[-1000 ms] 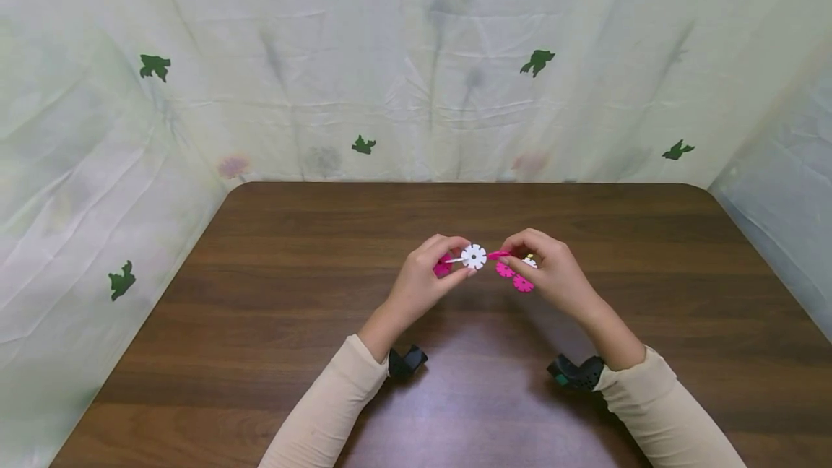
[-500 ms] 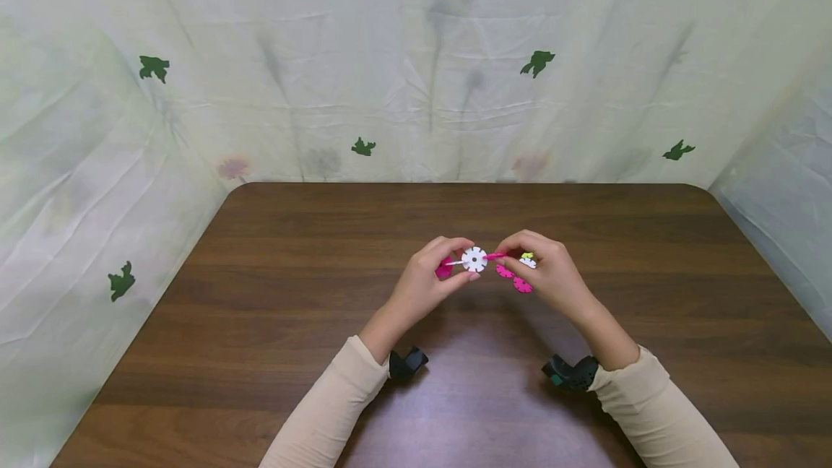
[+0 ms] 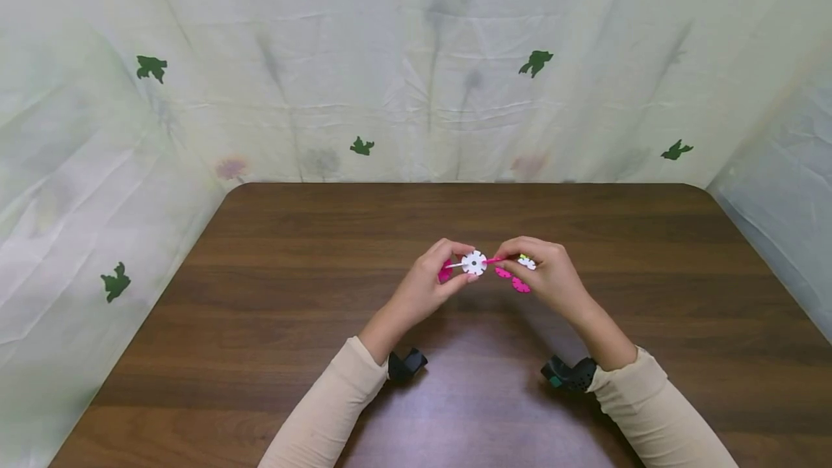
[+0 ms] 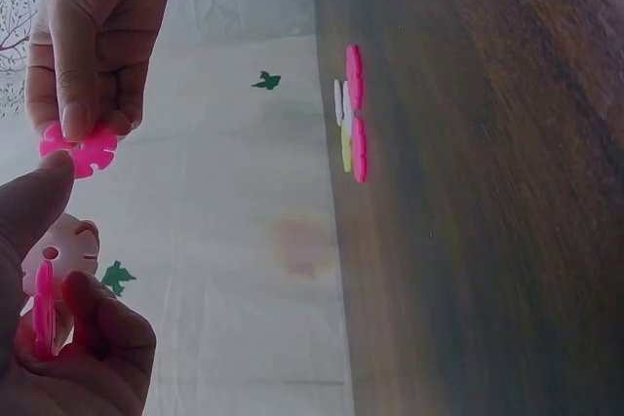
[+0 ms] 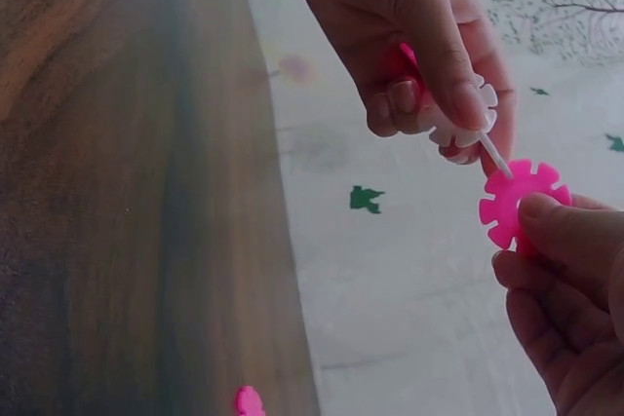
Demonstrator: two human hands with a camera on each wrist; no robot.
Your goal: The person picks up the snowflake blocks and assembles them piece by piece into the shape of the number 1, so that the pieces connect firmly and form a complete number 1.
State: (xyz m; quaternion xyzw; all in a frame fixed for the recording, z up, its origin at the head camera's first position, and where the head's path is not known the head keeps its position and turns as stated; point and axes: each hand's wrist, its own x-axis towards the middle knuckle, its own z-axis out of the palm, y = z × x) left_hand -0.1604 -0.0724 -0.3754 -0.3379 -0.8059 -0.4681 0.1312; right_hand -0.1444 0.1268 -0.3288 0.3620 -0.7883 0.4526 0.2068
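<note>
Misalignment could, I judge, skid the pink notched disc (image 5: pixel 507 206) pinched in my right hand (image 3: pixel 551 266) off the white notched disc (image 3: pixel 469 263) clamped in my left hand (image 3: pixel 421 279).

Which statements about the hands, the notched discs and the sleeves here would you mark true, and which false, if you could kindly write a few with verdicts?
1. The right hand pinches a pink disc. True.
2. The left hand holds a white disc. True.
3. Every pink piece is up in a hand. False: at least two more pink discs lie on the table.
4. In the head view, the white disc shows between the two hands. True.
5. Both forearms are clothed in black. False: the sleeves are beige.
</note>
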